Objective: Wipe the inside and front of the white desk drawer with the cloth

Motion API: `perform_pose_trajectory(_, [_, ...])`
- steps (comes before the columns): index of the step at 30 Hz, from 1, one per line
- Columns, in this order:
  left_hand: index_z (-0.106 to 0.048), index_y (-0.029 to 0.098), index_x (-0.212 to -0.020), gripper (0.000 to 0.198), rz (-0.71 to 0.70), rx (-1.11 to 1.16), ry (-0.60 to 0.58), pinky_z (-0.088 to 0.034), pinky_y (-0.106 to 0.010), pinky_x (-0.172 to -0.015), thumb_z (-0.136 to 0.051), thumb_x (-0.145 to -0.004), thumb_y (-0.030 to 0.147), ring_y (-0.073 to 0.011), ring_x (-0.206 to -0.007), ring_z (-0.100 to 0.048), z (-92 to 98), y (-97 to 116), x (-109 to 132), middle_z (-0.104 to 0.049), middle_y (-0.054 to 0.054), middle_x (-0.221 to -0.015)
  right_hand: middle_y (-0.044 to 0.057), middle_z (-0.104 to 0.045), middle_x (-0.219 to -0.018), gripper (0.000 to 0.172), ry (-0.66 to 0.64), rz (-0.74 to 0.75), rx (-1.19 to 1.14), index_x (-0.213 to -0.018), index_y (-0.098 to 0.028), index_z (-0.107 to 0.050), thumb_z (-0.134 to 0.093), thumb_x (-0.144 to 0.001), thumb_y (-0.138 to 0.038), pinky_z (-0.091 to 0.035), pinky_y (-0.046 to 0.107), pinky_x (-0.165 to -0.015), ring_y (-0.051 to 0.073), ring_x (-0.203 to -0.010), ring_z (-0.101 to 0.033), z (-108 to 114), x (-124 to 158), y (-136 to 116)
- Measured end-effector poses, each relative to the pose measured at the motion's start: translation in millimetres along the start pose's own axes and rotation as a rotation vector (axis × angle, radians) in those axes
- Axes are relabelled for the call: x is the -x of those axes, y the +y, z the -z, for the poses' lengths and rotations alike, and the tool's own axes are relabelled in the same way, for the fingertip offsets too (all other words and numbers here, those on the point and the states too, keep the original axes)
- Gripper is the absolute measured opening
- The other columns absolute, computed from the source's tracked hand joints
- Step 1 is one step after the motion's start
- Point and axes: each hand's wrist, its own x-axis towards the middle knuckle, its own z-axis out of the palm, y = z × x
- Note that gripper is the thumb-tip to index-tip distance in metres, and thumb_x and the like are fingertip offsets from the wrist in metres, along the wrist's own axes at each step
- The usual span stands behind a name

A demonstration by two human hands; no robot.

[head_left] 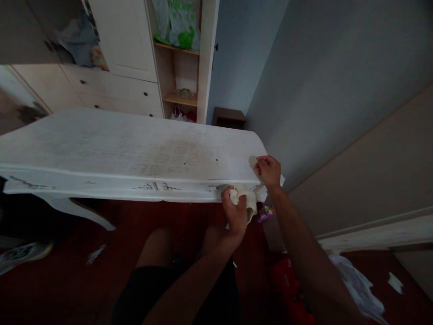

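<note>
Now, right of centre, the left hand [235, 213] clutched a cloth [250, 198] at the tabletop [142, 144] front; the right hand [269, 171] curled, fingers bunched, by its right end.

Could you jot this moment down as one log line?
left hand: gripping off-white cloth at table front | right hand: at table's right end, contact unclear

Open room above the white table [111, 135], grey wall [324, 90] beside right end, knees [159, 243] below
</note>
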Motion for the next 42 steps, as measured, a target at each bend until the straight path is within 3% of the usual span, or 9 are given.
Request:
perform_pose_trajectory(3, [-0.053, 0.022, -0.106, 0.034, -0.205, -0.145, -0.115, -0.047, -0.037, -0.093, -0.057, -0.075, 0.01, -0.0209, -0.103, -0.057, -11.6, -7, 5, -0.058, -0.006, -0.108, -0.003, -0.062, -0.053, 0.018, -0.004, 0.015, 0.021, -0.077, -0.017, -0.066, -0.054, -0.071, -0.029, -0.037, 0.019, -0.04, 0.008, -0.039, -0.046, 0, -1, 2])
perform_pose_trajectory(7, [-0.053, 0.02, -0.117, 0.043, -0.482, -0.453, -0.406, -0.042, -0.043, -0.101, -0.058, -0.076, 0.007, -0.0259, -0.115, -0.052, -19.4, -12, 12, -0.059, -0.01, -0.12, -0.003, -0.062, -0.055, 0.019, -0.013, 0.014, 0.038, -0.079, -0.017, -0.066, -0.054, -0.072, -0.029, -0.037, 0.02, -0.04, 0.008, -0.04, -0.045, 1, 1, 2])
perform_pose_trajectory(12, [-0.053, 0.018, -0.126, 0.037, -0.681, -0.963, -0.714, -0.041, -0.046, -0.098, -0.048, -0.09, 0.015, -0.028, -0.116, -0.051, -29.0, 1, 12, -0.06, -0.012, -0.127, -0.003, -0.062, -0.055, 0.02, -0.014, -0.003, 0.049, -0.079, -0.017, -0.066, -0.054, -0.071, -0.031, -0.038, 0.021, -0.042, 0.009, -0.041, -0.046, 1, 1, 1])
perform_pose_trajectory(15, [-0.059, 0.015, -0.121, 0.033, -0.728, -1.175, -0.815, -0.043, -0.046, -0.091, -0.04, -0.094, 0.015, -0.0285, -0.109, -0.053, -29.3, 7, 9, -0.063, -0.015, -0.119, -0.002, -0.062, -0.056, 0.021, -0.014, 0.006, 0.05, -0.08, -0.017, -0.066, -0.053, -0.072, -0.031, -0.038, 0.021, -0.042, 0.009, -0.042, -0.046, 1, 0, 3])
perform_pose_trajectory(23, [-0.061, 0.01, -0.119, 0.033, -0.57, -1.335, -0.786, -0.046, -0.046, -0.085, -0.045, -0.09, 0.01, -0.0315, -0.105, -0.057, 1.2, 2, 5, -0.065, -0.018, -0.113, -0.002, -0.062, -0.056, 0.019, -0.037, 0.019, 0.037, -0.079, -0.017, -0.065, -0.054, -0.072, -0.03, -0.037, 0.021, -0.041, 0.008, -0.04, -0.046, 2, 1, 1])
perform_pose_trajectory(29, [-0.06, 0.016, -0.123, 0.04, -0.457, -1.076, -0.757, -0.046, -0.044, -0.095, -0.056, -0.082, 0.017, -0.031, -0.111, -0.059, 46.8, 10, -16, -0.064, -0.016, -0.122, -0.003, -0.061, -0.055, 0.018, -0.046, 0.035, 0.01, -0.079, -0.017, -0.065, -0.054, -0.072, -0.029, -0.036, 0.021, -0.041, 0.009, -0.04, -0.046, 2, 1, 4])
perform_pose_trajectory(35, [-0.072, 0.024, -0.1, 0.031, -0.249, -0.468, -0.575, -0.049, -0.041, -0.095, -0.064, -0.071, 0.017, -0.0267, -0.094, -0.066, 80.7, 77, -37, -0.073, -0.006, -0.101, -0.002, -0.062, -0.056, 0.019, -0.044, 0.021, 0.01, -0.078, -0.017, -0.066, -0.055, -0.071, -0.031, -0.039, 0.021, -0.041, 0.01, -0.042, -0.048, 2, 1, 4])
perform_pose_trajectory(39, [-0.072, 0.021, -0.1, 0.026, -0.207, -0.24, -0.498, -0.054, -0.034, -0.07, -0.063, -0.077, 0.029, -0.0198, -0.074, -0.065, 80.9, 142, -63, -0.072, -0.003, -0.086, -0.002, -0.062, -0.056, 0.019, -0.043, 0.016, 0.011, -0.077, -0.017, -0.066, -0.056, -0.071, -0.031, -0.039, 0.021, -0.041, 0.009, -0.041, -0.047, 2, 2, 2])
perform_pose_trajectory(42, [-0.07, 0.019, -0.1, 0.028, -0.334, -0.13, -0.341, -0.053, -0.029, -0.064, -0.066, -0.076, 0.033, -0.0159, -0.07, -0.062, 70.9, 183, -95, -0.069, -0.001, -0.082, -0.002, -0.062, -0.056, 0.02, -0.044, -0.001, 0.011, -0.078, -0.016, -0.066, -0.056, -0.071, -0.033, -0.038, 0.021, -0.041, 0.009, -0.041, -0.047, 2, 3, 1])
